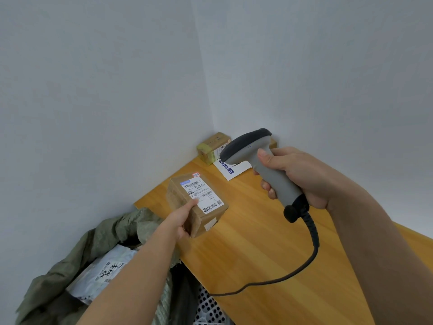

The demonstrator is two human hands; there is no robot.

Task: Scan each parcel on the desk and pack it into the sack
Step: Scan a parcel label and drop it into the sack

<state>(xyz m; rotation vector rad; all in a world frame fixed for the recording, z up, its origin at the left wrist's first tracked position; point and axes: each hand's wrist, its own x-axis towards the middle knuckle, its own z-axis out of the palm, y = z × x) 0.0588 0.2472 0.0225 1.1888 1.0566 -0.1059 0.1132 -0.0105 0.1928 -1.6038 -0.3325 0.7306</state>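
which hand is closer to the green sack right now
Left. The left hand grips the brown parcel at the desk edge just above the green sack; the right hand holds the scanner farther right.

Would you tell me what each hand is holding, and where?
Left hand grips the cardboard parcel at its near end; right hand grips the scanner by its handle.

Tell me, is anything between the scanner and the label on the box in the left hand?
Nothing visible: the scanner in the right hand faces the label on the box across open air.
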